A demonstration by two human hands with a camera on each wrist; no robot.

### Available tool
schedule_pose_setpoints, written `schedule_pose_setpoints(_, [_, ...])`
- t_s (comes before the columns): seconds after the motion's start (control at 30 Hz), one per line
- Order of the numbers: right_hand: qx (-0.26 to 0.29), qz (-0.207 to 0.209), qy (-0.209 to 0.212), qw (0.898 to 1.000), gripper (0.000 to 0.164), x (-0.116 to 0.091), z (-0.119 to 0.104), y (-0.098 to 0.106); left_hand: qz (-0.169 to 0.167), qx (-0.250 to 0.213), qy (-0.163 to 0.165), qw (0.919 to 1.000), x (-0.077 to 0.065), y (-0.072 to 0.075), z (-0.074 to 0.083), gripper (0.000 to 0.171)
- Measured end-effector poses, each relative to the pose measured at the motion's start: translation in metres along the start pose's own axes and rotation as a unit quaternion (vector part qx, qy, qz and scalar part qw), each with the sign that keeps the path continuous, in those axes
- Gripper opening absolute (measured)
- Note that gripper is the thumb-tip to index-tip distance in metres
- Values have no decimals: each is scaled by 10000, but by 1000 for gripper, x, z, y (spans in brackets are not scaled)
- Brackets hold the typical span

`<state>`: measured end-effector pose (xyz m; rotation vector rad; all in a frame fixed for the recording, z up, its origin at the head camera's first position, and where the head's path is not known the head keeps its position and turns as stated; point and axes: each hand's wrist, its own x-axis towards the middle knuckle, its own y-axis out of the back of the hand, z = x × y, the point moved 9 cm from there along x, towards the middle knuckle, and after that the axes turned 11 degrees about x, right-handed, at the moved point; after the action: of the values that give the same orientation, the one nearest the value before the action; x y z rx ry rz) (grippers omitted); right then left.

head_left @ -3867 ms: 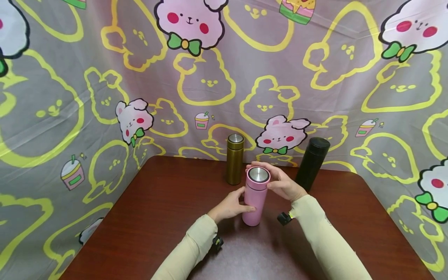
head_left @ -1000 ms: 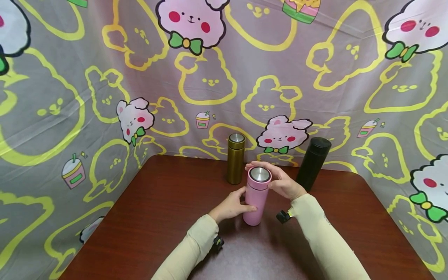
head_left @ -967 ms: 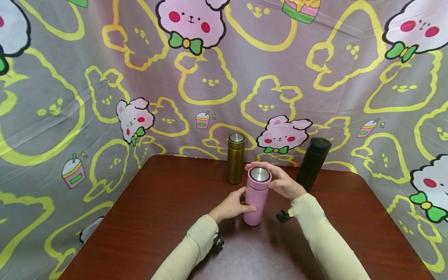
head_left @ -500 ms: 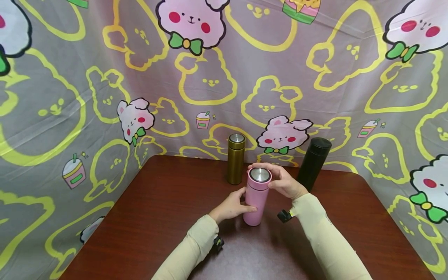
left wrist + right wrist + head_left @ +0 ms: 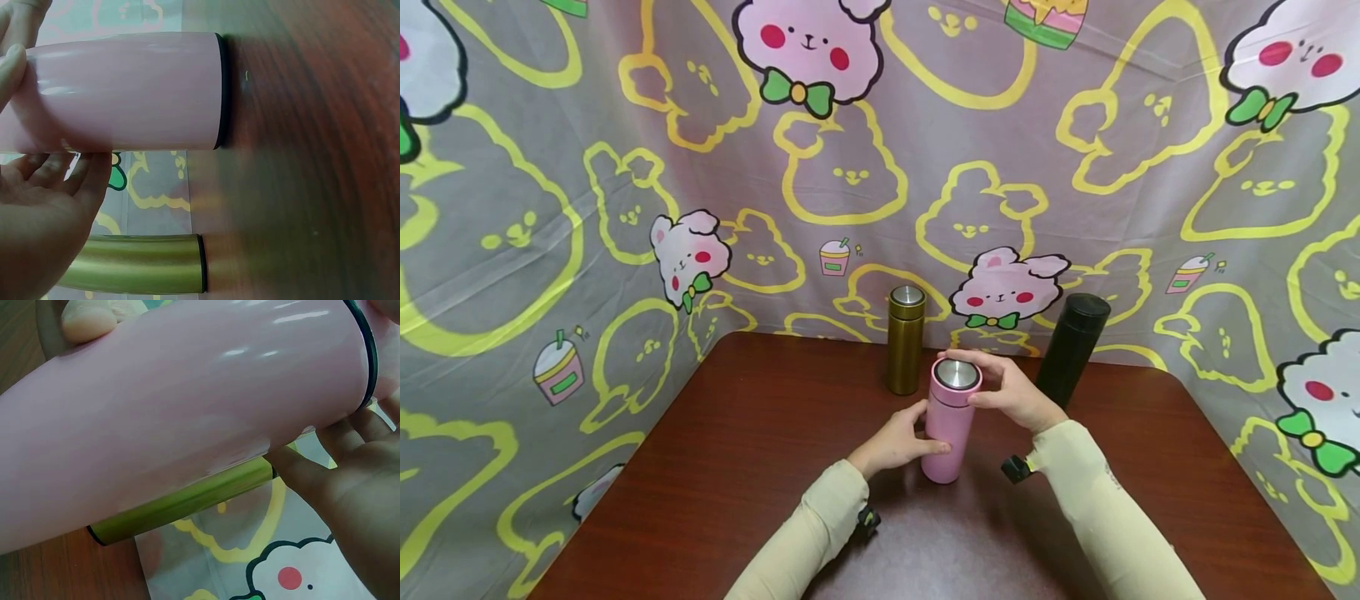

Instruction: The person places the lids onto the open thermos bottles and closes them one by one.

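Observation:
A pink thermos with a steel-topped lid stands upright near the middle of the table. My left hand grips its body from the left, thumb across the front. From the right, my right hand holds the lid, with the thumb at the front and fingers reaching behind the rim. The left wrist view shows the thermos's black base ring at the tabletop. A dark seam between body and lid appears in the right wrist view.
On the brown wooden table, a gold thermos stands behind and left of the pink one. A black bottle stands at the back right, its lower part behind my right hand. A patterned cloth hangs along the table's back and sides.
My right hand has turned slightly around the lid, its wrist shifting right and its thumb moving left across the front. The left hand and the thermos have stayed in place.

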<state>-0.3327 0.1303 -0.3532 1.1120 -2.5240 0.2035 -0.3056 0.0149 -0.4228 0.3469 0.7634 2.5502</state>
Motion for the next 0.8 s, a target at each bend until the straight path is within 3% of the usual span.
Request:
schedule_pose_setpoints(0.43, [-751,726,-201,9943,57,-8,-2,7,-43,-84,62,9999,-1,1,1,51])
schedule_pose_setpoints(0.8, [-1037,1199,42,9873,58,-10,-5,8,16,19,75,10000,-2,1,3,51])
